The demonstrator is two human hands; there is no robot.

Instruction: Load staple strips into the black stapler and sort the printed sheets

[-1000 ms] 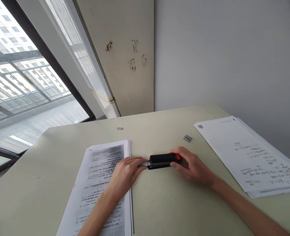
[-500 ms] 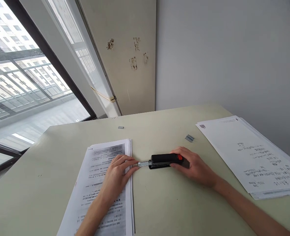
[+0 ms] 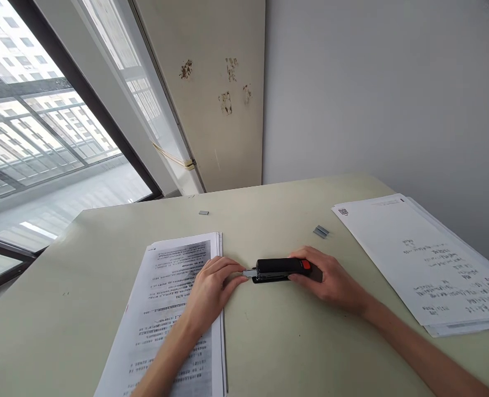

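Observation:
A black stapler (image 3: 272, 268) with a red patch near its right end lies sideways above the table, its front end facing left. My right hand (image 3: 325, 278) is closed around the stapler's rear. At the front, a metal staple tray (image 3: 250, 273) sticks out a short way, and the fingertips of my left hand (image 3: 217, 284) pinch its outer end. Beneath my left wrist lies a stack of printed sheets (image 3: 174, 309). What the tray holds inside is too small to make out.
Two grey staple strips (image 3: 321, 231) lie behind the stapler to the right, and another staple strip (image 3: 203, 213) lies farther back. A stack of handwritten sheets (image 3: 430, 264) rests on the right of the pale table (image 3: 269, 342). A wall and window stand beyond.
My left hand has moved right, and the metal tray has slid farther into the stapler, so less of it shows. My right hand keeps its grip almost unmoved.

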